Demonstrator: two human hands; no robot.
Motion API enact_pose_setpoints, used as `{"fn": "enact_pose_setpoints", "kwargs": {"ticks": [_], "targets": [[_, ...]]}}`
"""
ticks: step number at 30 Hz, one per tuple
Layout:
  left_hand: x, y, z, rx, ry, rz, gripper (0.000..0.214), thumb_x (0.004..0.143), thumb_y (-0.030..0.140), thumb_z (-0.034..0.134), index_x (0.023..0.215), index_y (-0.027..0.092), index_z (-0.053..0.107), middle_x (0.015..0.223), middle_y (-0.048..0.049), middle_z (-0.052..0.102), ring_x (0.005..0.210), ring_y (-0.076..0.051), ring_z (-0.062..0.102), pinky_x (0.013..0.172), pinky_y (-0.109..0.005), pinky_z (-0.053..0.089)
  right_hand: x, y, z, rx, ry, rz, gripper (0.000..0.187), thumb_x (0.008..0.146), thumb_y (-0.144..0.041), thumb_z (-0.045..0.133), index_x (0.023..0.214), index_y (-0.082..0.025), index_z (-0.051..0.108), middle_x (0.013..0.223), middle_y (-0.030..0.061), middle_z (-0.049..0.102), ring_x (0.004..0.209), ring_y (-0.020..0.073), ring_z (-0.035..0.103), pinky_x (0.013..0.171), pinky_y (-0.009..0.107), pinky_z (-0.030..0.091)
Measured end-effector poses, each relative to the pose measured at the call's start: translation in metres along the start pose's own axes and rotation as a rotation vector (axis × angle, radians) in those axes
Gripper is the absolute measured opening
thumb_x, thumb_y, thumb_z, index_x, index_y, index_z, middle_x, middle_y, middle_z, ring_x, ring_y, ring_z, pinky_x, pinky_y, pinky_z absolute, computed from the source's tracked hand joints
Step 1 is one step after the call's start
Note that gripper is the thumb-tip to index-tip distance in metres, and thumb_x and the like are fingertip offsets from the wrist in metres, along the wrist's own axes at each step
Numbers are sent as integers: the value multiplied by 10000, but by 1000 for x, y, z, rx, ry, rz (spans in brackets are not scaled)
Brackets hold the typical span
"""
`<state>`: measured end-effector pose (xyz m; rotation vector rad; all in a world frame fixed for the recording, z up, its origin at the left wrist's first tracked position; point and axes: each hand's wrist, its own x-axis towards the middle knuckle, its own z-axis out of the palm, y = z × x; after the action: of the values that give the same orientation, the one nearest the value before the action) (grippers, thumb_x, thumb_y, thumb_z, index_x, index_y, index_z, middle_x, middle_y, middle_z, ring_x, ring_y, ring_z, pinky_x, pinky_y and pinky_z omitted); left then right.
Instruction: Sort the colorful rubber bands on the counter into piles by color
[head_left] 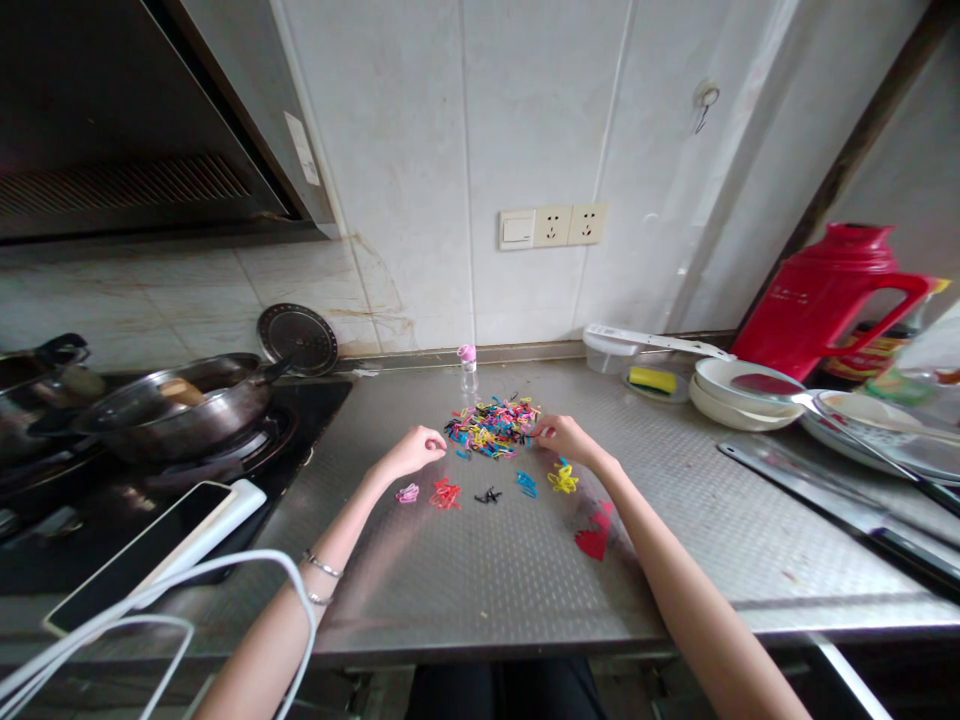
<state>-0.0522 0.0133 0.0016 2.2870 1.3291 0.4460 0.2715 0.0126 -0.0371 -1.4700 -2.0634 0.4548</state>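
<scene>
A mixed pile of small coloured rubber bands (pixel 491 426) lies on the steel counter (pixel 487 570). In front of it sit small sorted heaps: pink (pixel 407 493), red (pixel 445 494), black (pixel 488 495), blue (pixel 526 483) and yellow (pixel 563 479). My left hand (pixel 415 451) rests curled at the pile's left edge, fingers pinched together; what they hold is too small to see. My right hand (pixel 564 438) touches the pile's right edge with fingers pinched on bands. A small clear bottle with a pink cap (pixel 468 368) stands behind the pile.
A wok (pixel 180 405) sits on the stove at left, a phone (pixel 142 560) with white cables near the front edge. Bowls and plates (pixel 739 392), a yellow sponge (pixel 652 379) and a red thermos (pixel 829 298) stand at right. A red scrap (pixel 595 538) lies by my right forearm.
</scene>
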Motion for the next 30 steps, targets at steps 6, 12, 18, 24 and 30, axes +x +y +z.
{"fn": "enact_pose_setpoints", "kwargs": {"ticks": [6,12,18,24,30], "targets": [[23,-3,10,150,54,-18,234,723,249,507,863,178,681,640,-12,601,568,-114,512,532,-208,313,0,1,0,31,-4,-18,155,658,-159,546,745,-151,674,692,18,658,628,121,569,598,195,414],[32,-12,15,167,53,34,206,735,241,500,825,169,671,649,-16,608,577,-120,519,543,-206,320,-1,1,-3,29,5,-11,149,659,-160,546,741,-144,669,677,16,652,622,120,571,594,190,410],[35,-11,15,217,53,90,182,737,226,488,725,147,651,679,-34,621,596,-121,518,562,-208,326,-2,0,-5,18,-12,8,160,664,-161,543,766,-139,664,665,17,646,618,122,572,575,187,406],[32,-6,10,125,10,108,182,716,222,482,704,128,638,681,-39,622,605,-117,526,580,-202,351,-2,0,-5,11,-14,14,163,672,-190,552,778,-147,669,667,14,648,620,119,572,583,185,411],[11,10,-2,-39,-228,132,191,683,245,512,715,110,644,674,-32,635,613,-115,534,594,-192,373,-2,2,-5,17,-8,7,165,674,-196,549,779,-146,666,662,10,643,614,117,570,587,186,413]]}}
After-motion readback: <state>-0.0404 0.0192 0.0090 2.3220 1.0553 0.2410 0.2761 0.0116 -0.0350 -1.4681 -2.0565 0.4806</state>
